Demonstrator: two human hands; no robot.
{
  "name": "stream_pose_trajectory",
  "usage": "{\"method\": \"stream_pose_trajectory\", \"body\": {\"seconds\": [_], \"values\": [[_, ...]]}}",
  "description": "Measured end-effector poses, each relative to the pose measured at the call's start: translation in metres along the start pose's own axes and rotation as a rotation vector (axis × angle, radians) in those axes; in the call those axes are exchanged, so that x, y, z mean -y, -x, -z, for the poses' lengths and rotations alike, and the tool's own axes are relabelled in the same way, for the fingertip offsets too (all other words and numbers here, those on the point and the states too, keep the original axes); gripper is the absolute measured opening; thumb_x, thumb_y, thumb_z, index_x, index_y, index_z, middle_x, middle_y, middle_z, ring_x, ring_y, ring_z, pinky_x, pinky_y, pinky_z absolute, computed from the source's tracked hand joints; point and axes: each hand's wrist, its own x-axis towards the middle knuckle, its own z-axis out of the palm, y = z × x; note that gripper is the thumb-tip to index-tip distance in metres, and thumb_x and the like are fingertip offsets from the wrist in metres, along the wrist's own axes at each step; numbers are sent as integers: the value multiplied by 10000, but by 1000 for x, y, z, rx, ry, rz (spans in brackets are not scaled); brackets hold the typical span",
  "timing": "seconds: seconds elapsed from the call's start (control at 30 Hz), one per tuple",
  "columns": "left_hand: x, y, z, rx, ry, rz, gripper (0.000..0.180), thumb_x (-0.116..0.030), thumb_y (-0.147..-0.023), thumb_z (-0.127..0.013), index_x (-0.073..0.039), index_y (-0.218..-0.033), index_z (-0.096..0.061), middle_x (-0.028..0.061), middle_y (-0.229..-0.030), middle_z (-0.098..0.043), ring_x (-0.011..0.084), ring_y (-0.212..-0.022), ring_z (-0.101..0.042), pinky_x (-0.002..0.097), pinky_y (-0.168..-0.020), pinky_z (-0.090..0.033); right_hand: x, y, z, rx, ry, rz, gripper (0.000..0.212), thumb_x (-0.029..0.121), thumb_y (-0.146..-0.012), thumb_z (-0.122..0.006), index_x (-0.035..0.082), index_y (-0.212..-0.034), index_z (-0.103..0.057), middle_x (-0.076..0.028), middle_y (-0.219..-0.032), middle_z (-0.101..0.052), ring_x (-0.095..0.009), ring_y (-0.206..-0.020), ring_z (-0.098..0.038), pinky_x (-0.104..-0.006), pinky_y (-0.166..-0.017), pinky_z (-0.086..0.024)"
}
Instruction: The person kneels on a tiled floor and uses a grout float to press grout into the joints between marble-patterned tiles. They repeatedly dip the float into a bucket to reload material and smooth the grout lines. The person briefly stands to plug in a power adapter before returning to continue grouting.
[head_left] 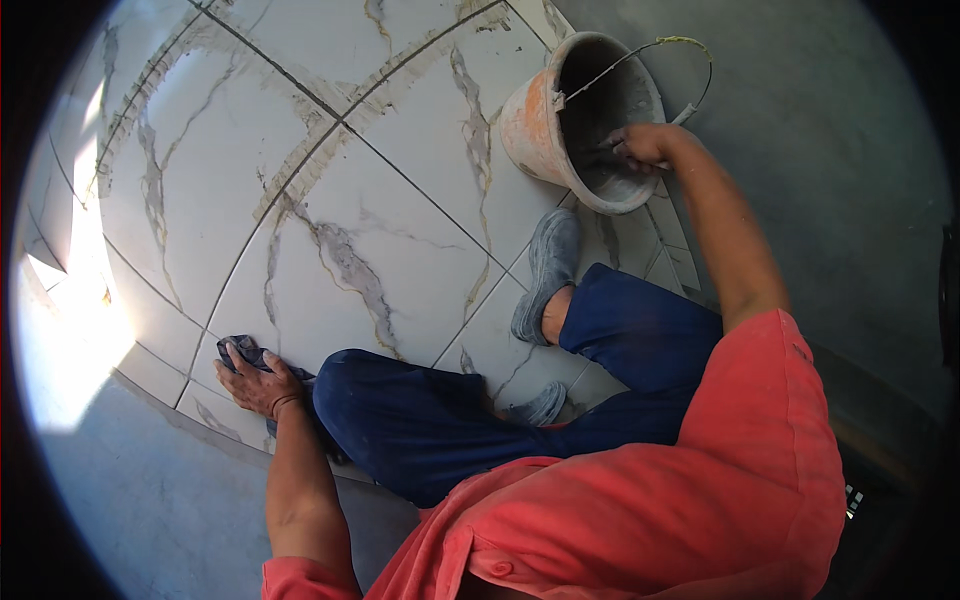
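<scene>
Cloth [250, 351], probably soft and light, best bunched mid-fold, lies under the spread left hand [260, 384] near the tiled floor's [400, 205] lower-left edge; right hand [645, 146] inside bucket [527, 130], its grip unclear.

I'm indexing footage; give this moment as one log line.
left hand: on dark cloth, over tiles | right hand: inside bucket, grip unclear | tiles: smeared in places
</scene>
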Motion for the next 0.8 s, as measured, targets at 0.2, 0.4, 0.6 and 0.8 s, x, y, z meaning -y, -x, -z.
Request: {"method": "stream_pose_trajectory", "body": {"seconds": [0.2,0.4,0.6,0.8], "values": [[-13,6,-6,-7,16,-3,728,-452,-915,-566,-282,-1584,-332,172,-1645,-277,367,-1519,-269,541,-1208,-247,-56,64,17,56,-681,15,569,195,-1006,-516,92,-1557,-419,-84,-783,-684,-147,-549,-617,-299,-503,-518],[-3,3,-5,38,25,45,757,-436,-891,-599,-283,-1581,-330,127,-1672,-223,347,-1535,-227,553,-1207,-223,-14,149,34,104,-800,226,514,163,-1021,-494,29,-1515,-442,-98,-734,-665,-127,-498,-594,-263,-483,-510],[-10,-1,-2,70,72,32,793,-433,-846,-633,-301,-1571,-339,129,-1670,-203,371,-1538,-201,541,-1206,-220,164,180,-2,-69,-431,593,460,149,-1025,-475,64,-1475,-525,-101,-782,-668,-147,-694,-646,-315,-648,-546],[-7,1,1,85,100,71,800,-421,-821,-625,-285,-1561,-351,136,-1663,-216,373,-1537,-200,536,-1211,-204,364,105,-86,-555,18,744,501,220,-1034,-469,162,-1531,-459,-208,-938,-706,-373,-837,-699,-503,-799,-545]]}}
